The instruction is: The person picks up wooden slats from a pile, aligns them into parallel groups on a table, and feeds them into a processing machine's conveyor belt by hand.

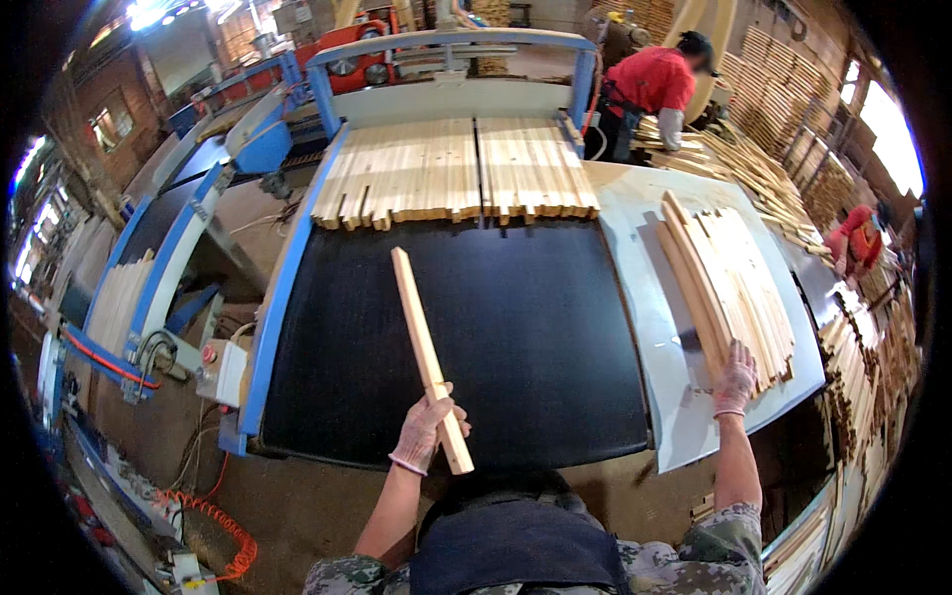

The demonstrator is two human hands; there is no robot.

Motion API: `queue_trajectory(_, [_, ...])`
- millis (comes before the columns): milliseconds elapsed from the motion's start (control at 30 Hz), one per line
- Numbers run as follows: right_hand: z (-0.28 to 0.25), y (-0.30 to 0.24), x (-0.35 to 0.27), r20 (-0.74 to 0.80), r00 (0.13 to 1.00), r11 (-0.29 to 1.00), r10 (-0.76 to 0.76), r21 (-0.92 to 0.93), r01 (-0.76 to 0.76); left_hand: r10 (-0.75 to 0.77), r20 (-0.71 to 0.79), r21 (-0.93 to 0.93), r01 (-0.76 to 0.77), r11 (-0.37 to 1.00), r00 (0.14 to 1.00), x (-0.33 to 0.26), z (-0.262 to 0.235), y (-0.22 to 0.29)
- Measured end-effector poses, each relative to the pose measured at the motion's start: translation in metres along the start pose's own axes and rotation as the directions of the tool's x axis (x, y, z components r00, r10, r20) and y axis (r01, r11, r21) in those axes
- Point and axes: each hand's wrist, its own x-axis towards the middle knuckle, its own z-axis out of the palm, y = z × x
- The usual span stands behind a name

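Note:
My left hand, in a pale glove, is closed around the lower part of a long wooden strip. The strip tilts over the black conveyor belt, with its near end beyond the belt's front edge. To the right, my gloved right hand is closed at the near end of the wooden strips stacked on a pale side table. My palm hides part of that grip. Farther along the belt, a row of wooden strips lies side by side in two groups with a narrow gap between them.
A blue machine frame spans the belt's far end. To the left are a control box with a red button and a coiled orange hose. A co-worker in red bends over a wood pile at the far right.

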Motion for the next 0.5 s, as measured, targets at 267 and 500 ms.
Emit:
queue_trajectory(267, [0.013, 0.000, 0.006, 0.056, 0.992, 0.994, 0.111, -0.015, -0.111, 0.015, 0.019, 0.016, -0.015, 1.000, 1.000, 0.003, -0.009, -0.005])
queue_trajectory(500, [-0.069, -0.098, -0.020, -0.088, 0.996, 0.904, 0.021, 0.426, 0.019, 0.049, 0.003, 0.104, -0.049, 0.993, 0.999, -0.008, 0.005, 0.007])
